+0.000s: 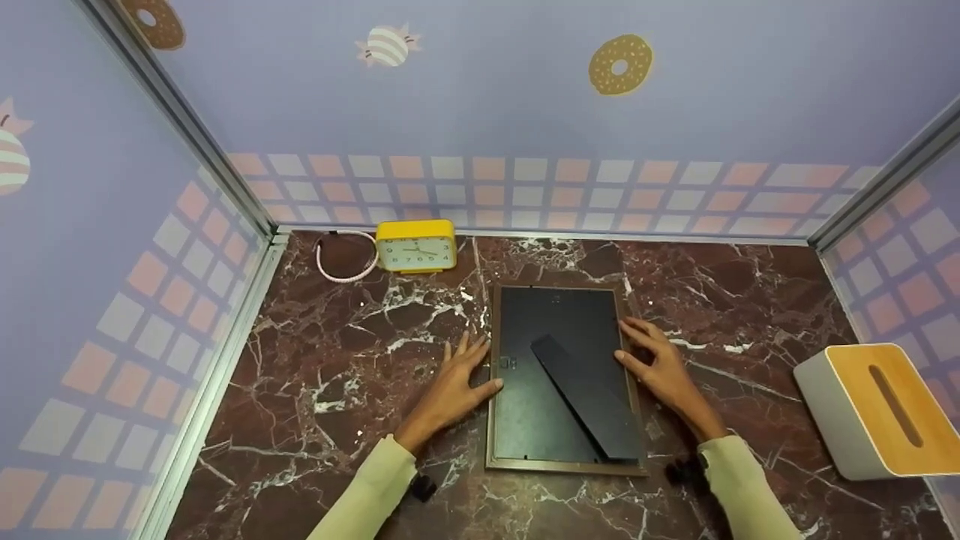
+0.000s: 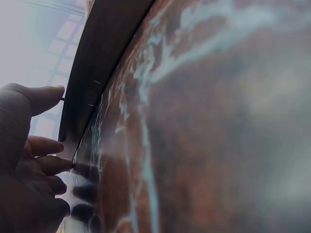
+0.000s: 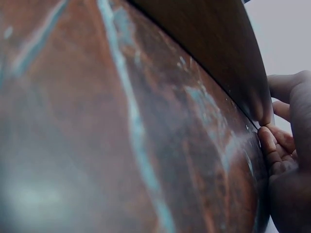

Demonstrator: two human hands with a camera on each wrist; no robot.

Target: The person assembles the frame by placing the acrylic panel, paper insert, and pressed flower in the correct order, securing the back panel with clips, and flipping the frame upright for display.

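A picture frame (image 1: 570,405) lies face down, its black back panel and slanted stand leg (image 1: 585,397) turned up. On its left side, my left hand (image 1: 455,382) touches the edge, the thumb over the rim and the other fingers spread along the side. At the right edge my right hand (image 1: 660,367) rests its fingertips against the border, fingers extended. The left wrist view shows the frame's side (image 2: 97,63) next to the thumb and fingertips. In the right wrist view, fingertips meet the wooden side (image 3: 218,43) low down at the tabletop.
A yellow alarm clock (image 1: 417,247) stands by the back wall, beside a white ring-shaped band (image 1: 346,280). A white tissue box with a wooden lid (image 1: 896,409) is at the far right. Patterned panels enclose the dark red marbled tabletop (image 1: 360,405) at the back and sides.
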